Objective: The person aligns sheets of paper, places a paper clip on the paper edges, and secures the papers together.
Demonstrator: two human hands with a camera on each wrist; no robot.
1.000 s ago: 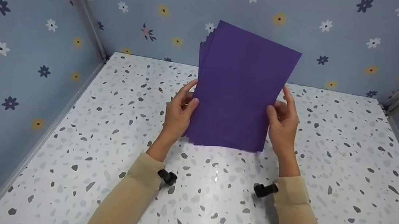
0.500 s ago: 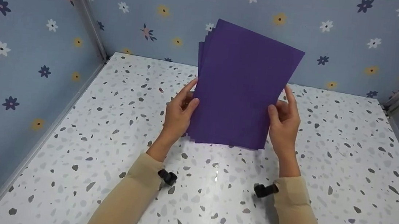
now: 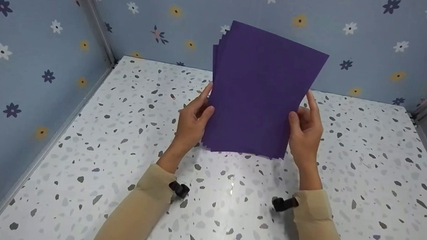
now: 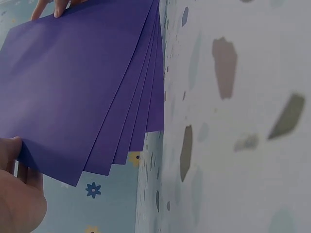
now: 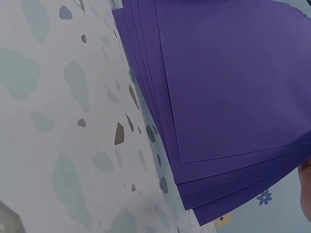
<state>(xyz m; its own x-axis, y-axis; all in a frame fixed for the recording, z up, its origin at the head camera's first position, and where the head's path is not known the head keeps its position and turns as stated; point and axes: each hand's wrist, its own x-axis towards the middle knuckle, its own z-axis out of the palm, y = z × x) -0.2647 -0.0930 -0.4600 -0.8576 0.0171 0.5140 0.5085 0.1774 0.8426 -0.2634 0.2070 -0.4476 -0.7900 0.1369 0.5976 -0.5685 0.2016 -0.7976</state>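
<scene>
Several purple sheets of paper [image 3: 259,93] are held up in a loosely fanned stack, tilted over the speckled table. My left hand [image 3: 191,123] grips the stack's left edge, thumb on the front and fingers behind. On the opposite edge my right hand [image 3: 306,135] pinches the sheets the same way. In the left wrist view the lower corners of the paper [image 4: 73,87] spread apart in steps, with the left hand [image 4: 19,194] at the side. The right wrist view shows the staggered edges of the sheets [image 5: 233,87], and part of the right hand [image 5: 305,189] at the frame's edge.
A white table [image 3: 113,188] with grey speckles lies under the hands. Blue flowered panels [image 3: 161,13] stand behind and at both sides. Black wrist cameras [image 3: 179,189] sit on the beige sleeves [image 3: 138,210]. A tiny reddish object [image 3: 172,96] lies at the back left.
The stack's lower edge has risen slightly, and its upper right corner has shifted a little to the right. My right hand has moved slightly right and up. Both hands keep their hold.
</scene>
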